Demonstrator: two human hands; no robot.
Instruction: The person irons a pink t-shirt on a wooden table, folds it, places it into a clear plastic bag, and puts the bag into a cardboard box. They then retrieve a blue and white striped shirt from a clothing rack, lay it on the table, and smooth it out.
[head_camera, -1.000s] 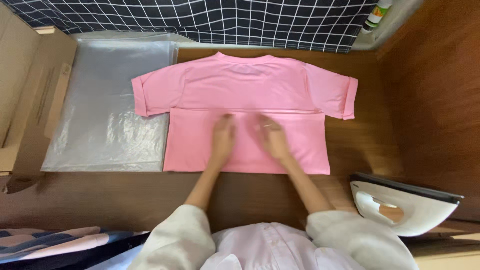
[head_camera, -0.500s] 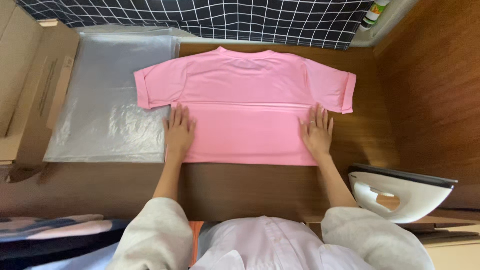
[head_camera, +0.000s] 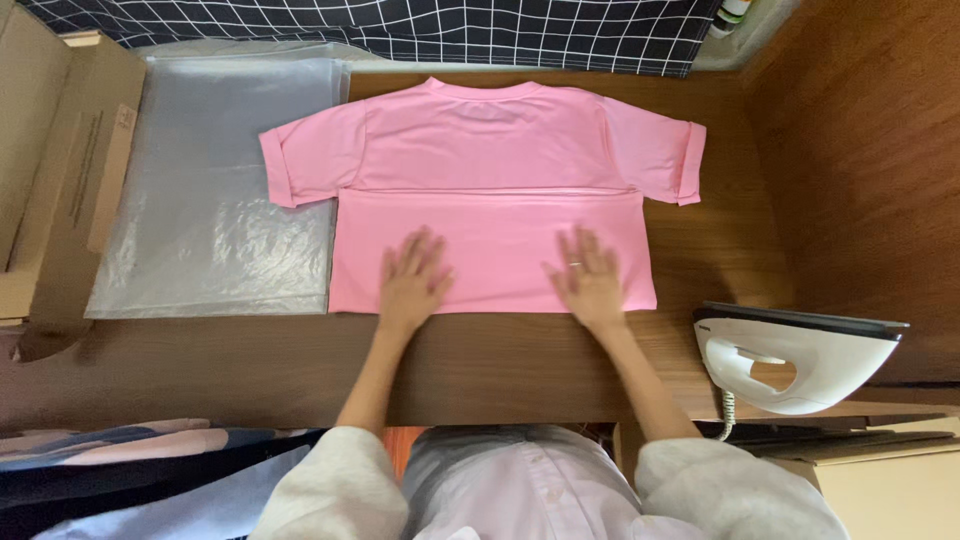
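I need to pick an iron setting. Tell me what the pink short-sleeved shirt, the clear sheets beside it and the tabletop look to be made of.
The pink short-sleeved shirt looks like soft, matte knit fabric, cotton or a blend; it lies flat and shows a fold line. The clear sheets look like thin glossy plastic film, with wrinkles and glare. The brown tabletop shows wood grain with a slight sheen; whether solid wood or laminate is unclear.

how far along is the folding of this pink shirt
Done: the pink t-shirt lies flat on the wooden table with its bottom part folded up. In hand: the left hand and right hand press flat on that folded part. Left: both sleeves are spread out unfolded; the clear plastic bags and iron sit untouched.
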